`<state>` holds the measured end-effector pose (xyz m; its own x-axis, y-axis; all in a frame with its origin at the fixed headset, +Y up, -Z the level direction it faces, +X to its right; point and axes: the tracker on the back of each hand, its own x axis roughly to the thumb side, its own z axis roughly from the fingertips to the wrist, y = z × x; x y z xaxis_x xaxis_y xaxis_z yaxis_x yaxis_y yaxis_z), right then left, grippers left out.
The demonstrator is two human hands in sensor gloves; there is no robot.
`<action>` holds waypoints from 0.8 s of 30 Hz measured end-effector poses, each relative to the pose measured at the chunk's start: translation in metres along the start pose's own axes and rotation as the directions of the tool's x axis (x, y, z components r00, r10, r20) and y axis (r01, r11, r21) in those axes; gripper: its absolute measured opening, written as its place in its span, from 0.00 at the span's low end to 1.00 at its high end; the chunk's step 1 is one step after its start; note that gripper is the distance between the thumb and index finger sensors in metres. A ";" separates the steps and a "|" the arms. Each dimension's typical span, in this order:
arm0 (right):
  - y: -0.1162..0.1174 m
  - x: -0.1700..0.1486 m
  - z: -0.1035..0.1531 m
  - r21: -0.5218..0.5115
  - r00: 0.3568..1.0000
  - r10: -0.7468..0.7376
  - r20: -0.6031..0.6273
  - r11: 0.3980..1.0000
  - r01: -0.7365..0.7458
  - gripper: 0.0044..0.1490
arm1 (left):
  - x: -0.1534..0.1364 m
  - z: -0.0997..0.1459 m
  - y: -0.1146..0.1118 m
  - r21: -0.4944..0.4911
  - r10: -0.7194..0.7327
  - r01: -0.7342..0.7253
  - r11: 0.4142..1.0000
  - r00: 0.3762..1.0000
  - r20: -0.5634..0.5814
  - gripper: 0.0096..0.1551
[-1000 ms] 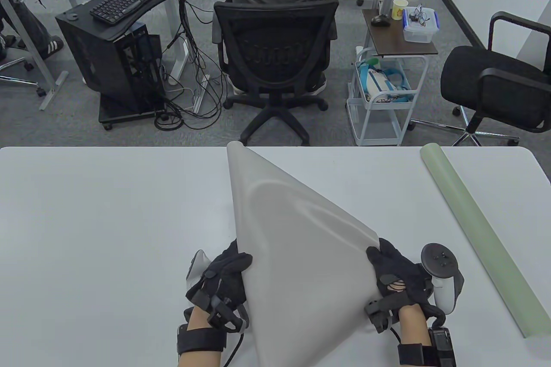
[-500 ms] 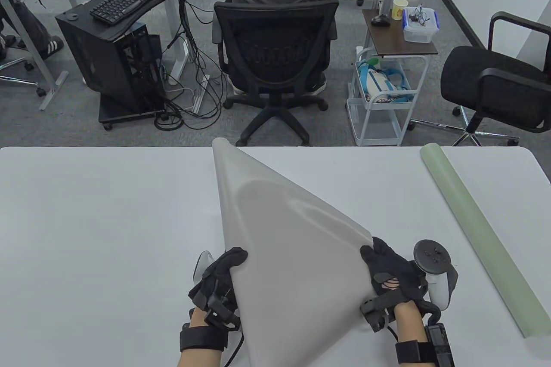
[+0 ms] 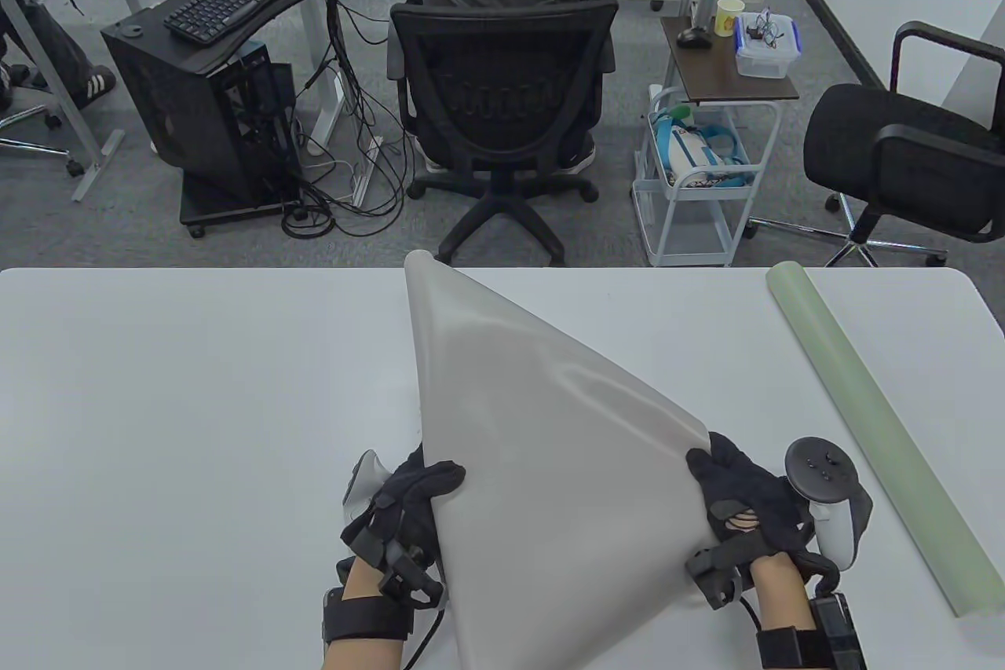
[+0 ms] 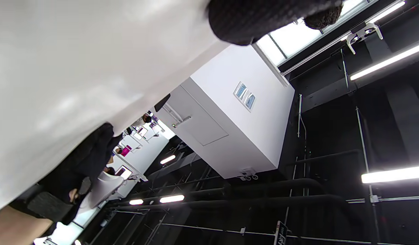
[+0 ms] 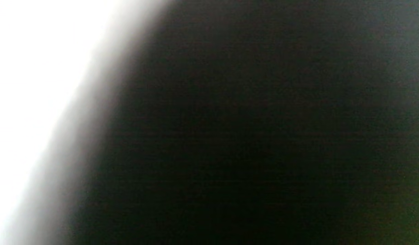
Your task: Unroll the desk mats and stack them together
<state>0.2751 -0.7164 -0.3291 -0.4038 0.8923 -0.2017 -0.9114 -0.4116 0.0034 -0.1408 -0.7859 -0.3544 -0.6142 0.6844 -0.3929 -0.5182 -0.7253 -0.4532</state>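
Note:
A grey desk mat [image 3: 542, 450] is partly unrolled into a cone, its tight end at the table's far edge and its wide end lifted toward me. My left hand [image 3: 420, 497] grips its left edge and my right hand [image 3: 730, 481] grips its right corner. A pale green mat [image 3: 871, 426] lies rolled up on the table at the right. In the left wrist view the grey mat [image 4: 59, 78] fills the upper left, with my fingers [image 4: 250, 20] on it. The right wrist view is dark and blurred.
The white table [image 3: 180, 426] spreads to the left. Beyond its far edge stand an office chair [image 3: 502, 112] with a seated person, a white trolley [image 3: 699, 175] and a black chair [image 3: 903, 144].
Both hands swung the grey mat slightly left, then back to the right. The mat's far tip moved with it. The green roll has not moved.

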 end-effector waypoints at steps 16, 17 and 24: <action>-0.026 -0.054 0.001 0.237 0.947 -0.038 -0.318 0.964 0.118 0.26 | 0.013 -0.004 -0.034 0.227 -0.723 0.793 0.566 0.609 -0.325 0.56; -0.026 -0.060 0.000 0.267 0.942 -0.055 -0.332 0.952 0.150 0.26 | 0.013 -0.006 -0.035 0.228 -0.750 0.818 0.528 0.575 -0.328 0.56; -0.024 -0.069 -0.020 0.269 0.931 -0.125 -0.342 0.937 0.224 0.31 | 0.015 -0.013 -0.048 0.215 -0.809 0.875 0.434 0.484 -0.334 0.56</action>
<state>0.3266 -0.7722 -0.3346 -0.2350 0.8192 -0.5232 -0.9657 -0.1355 0.2216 -0.1175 -0.7396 -0.3492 0.3206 0.9429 -0.0906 -0.8905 0.2674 -0.3681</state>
